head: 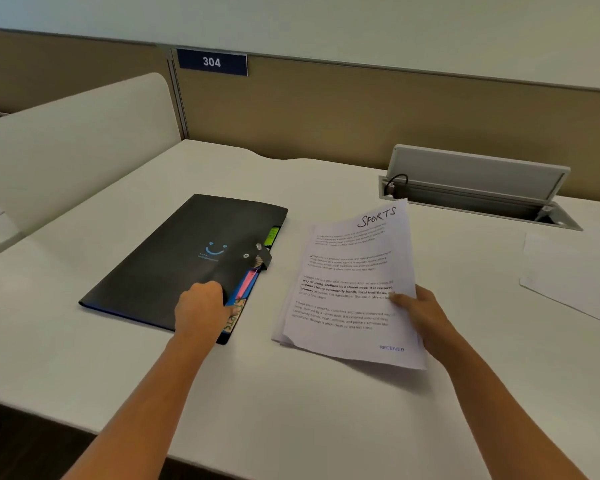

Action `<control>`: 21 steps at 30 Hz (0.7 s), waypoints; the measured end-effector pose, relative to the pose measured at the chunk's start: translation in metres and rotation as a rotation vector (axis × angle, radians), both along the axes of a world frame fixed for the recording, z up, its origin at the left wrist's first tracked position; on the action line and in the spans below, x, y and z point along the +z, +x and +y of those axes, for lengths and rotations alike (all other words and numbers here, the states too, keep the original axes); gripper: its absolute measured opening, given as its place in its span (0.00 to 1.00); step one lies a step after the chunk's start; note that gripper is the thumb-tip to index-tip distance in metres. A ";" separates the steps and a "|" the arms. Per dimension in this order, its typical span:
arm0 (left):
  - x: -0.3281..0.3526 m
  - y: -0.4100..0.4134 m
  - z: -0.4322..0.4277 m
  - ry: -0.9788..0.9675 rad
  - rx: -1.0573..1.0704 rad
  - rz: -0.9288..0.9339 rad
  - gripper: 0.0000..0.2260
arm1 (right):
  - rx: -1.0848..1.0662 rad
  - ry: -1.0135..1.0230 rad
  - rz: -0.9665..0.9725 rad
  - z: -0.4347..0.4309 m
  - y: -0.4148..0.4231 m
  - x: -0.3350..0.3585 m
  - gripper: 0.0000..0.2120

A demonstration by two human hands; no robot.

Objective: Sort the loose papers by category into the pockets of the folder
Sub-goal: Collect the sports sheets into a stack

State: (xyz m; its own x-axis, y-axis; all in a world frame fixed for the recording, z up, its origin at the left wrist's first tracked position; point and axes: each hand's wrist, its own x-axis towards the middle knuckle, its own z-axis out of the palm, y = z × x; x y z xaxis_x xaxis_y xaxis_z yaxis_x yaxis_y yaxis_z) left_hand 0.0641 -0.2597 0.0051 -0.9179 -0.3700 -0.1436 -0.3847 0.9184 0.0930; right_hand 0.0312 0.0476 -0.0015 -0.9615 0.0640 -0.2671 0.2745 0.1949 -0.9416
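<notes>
A black folder (174, 261) with a blue smiley lies shut on the white desk, coloured tabs poking out along its right edge. My left hand (201, 308) grips that edge near the front corner, by a tab marked SPORTS (232, 317). My right hand (426, 315) holds a small stack of printed papers (350, 289), tilted up just right of the folder. The top sheet is headed SPORTS by hand and stamped RECEIVED at the bottom.
More loose white sheets (575, 271) lie at the desk's right edge. An open cable hatch (478, 188) with a raised lid sits at the back right. A cream divider (73, 147) stands along the left, a brown partition marked 304 behind.
</notes>
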 end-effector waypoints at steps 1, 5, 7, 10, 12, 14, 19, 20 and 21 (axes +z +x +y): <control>0.000 0.000 0.000 0.005 0.004 0.004 0.17 | -0.012 -0.016 0.000 -0.002 0.002 -0.004 0.13; 0.001 0.002 0.002 0.007 -0.007 -0.004 0.15 | -0.019 -0.036 -0.013 -0.010 0.009 -0.015 0.14; 0.002 0.002 0.003 -0.001 -0.005 -0.004 0.15 | -0.016 -0.023 -0.011 -0.012 0.011 -0.017 0.14; 0.003 0.002 0.006 -0.017 0.006 0.019 0.14 | -0.023 -0.023 0.001 -0.012 0.012 -0.019 0.14; 0.004 0.003 0.006 -0.020 0.011 0.030 0.14 | -0.018 -0.010 0.007 -0.012 0.013 -0.019 0.14; 0.005 0.002 0.007 -0.028 0.013 0.039 0.14 | -0.011 0.000 0.020 -0.012 0.015 -0.020 0.14; 0.000 -0.001 0.019 -0.119 0.005 0.017 0.10 | -0.009 -0.010 0.039 -0.011 0.018 -0.020 0.14; -0.002 -0.001 0.022 -0.133 0.001 0.016 0.10 | -0.010 -0.013 0.040 -0.011 0.018 -0.019 0.14; -0.003 -0.002 0.024 -0.140 0.001 0.016 0.10 | -0.011 -0.016 0.040 -0.011 0.018 -0.019 0.14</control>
